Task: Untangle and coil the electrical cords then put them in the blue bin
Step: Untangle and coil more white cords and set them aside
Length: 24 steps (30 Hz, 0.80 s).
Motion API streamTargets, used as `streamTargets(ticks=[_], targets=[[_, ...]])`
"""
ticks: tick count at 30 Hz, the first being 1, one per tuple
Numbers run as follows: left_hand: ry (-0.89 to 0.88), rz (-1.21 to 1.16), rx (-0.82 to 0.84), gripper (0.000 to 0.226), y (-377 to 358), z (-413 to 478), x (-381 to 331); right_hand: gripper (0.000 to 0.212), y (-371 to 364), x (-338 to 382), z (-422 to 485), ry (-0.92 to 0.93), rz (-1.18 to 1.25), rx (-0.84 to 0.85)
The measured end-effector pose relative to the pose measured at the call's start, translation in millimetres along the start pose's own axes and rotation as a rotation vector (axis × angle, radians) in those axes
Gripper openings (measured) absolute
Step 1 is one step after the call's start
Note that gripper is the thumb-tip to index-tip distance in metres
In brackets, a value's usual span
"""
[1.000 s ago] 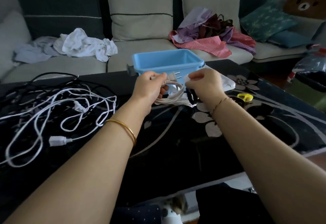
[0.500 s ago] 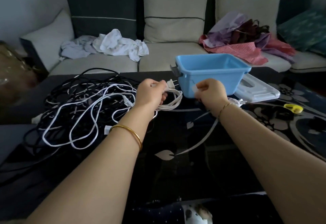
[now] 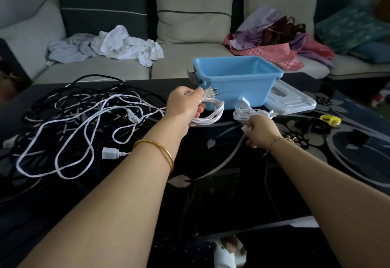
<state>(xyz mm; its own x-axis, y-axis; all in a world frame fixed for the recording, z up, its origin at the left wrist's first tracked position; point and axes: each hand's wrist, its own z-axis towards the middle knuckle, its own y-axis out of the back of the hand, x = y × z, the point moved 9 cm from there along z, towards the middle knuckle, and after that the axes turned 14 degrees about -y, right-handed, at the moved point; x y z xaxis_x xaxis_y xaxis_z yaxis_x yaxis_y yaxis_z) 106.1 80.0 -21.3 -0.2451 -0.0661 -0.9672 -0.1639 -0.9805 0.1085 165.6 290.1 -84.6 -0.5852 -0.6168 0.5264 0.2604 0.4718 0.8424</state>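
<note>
Tangled cords (image 3: pixel 84 124), black and white, lay heaped at the left of the black glass table (image 3: pixel 211 194). The left hand (image 3: pixel 185 104) was curled tight round a coiled white cord (image 3: pixel 212 114). Its loops hung below the fingers (image 3: pixel 201 110) and its two-pin plug (image 3: pixel 210 93) jutted past the thumb toward the blue bin (image 3: pixel 238 82) just behind. A small white cord bundle (image 3: pixel 251 112) lay before the bin, outside it. The right hand (image 3: pixel 262 133), fingers curled, pinched a white cord end (image 3: pixel 244 128) at the bundle's near edge. A white lid (image 3: pixel 291 102) lay beside the bin.
</note>
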Motion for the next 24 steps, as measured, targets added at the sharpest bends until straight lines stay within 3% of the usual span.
streamTargets(ticks=[2,6,10,15,21,24], targets=[[0.0,0.0,0.01,0.018,-4.4,-1.4,-0.5,0.025,-2.2,-6.3,-1.2,-0.04,0.117,0.074],[-0.008,0.001,0.023,0.017,-10.2,-3.0,-0.9,0.022,-0.2,-16.4,-2.8,-0.061,0.1,0.124],[-0.001,-0.012,0.035,0.016,-21.4,-5.1,-1.6,0.013,35.1,-44.2,1.8,-0.111,-0.029,-0.092],[-0.012,-0.025,0.076,0.015,-40.3,-9.6,-6.9,0.015,81.0,-82.6,-0.2,-0.221,0.064,-0.379],[-0.018,-0.032,0.099,0.015,-52.3,-12.4,-8.2,0.01,102.5,-79.8,-5.7,-0.179,0.401,-0.493],[-0.029,-0.015,0.12,0.016,-54.9,-13.0,-8.4,0.014,107.1,-64.8,-10.6,-0.115,0.542,-0.446]])
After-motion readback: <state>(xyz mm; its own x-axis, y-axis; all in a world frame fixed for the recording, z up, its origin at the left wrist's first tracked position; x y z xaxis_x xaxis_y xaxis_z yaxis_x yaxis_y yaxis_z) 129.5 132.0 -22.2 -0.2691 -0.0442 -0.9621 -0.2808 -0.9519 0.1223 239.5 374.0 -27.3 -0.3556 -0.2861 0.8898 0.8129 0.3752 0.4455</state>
